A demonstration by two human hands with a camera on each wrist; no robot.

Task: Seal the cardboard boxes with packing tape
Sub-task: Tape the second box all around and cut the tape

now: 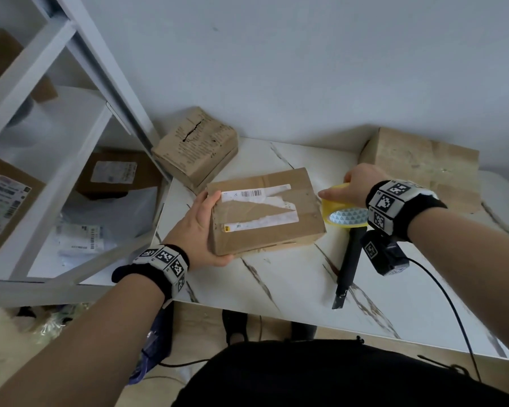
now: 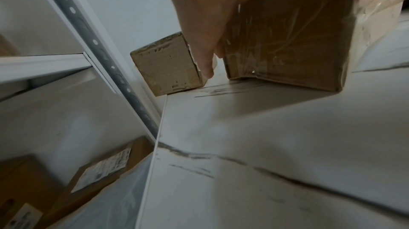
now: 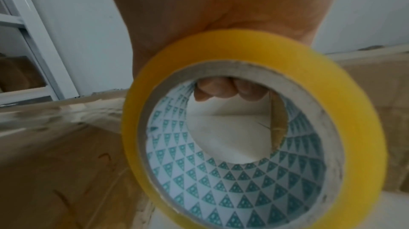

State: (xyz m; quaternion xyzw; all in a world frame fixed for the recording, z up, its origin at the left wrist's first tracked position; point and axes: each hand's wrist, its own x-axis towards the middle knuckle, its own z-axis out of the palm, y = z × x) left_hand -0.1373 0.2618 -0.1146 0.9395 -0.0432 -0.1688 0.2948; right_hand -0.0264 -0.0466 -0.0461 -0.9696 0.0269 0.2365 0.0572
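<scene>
— Head view: left hand (image 1: 202, 230) grips the box (image 1: 265, 210) mid-table; right hand (image 1: 353, 186) clasps the tape roll (image 1: 346, 212) at its right edge.
— Wrist views: fingers (image 3: 223, 88) hook the core — I'd anchor tape first, then pull straight.

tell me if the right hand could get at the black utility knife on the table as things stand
Probably not without letting go first: the right hand grips the tape roll. The knife lies uncovered just beneath its wrist, so nothing else blocks it.
</scene>
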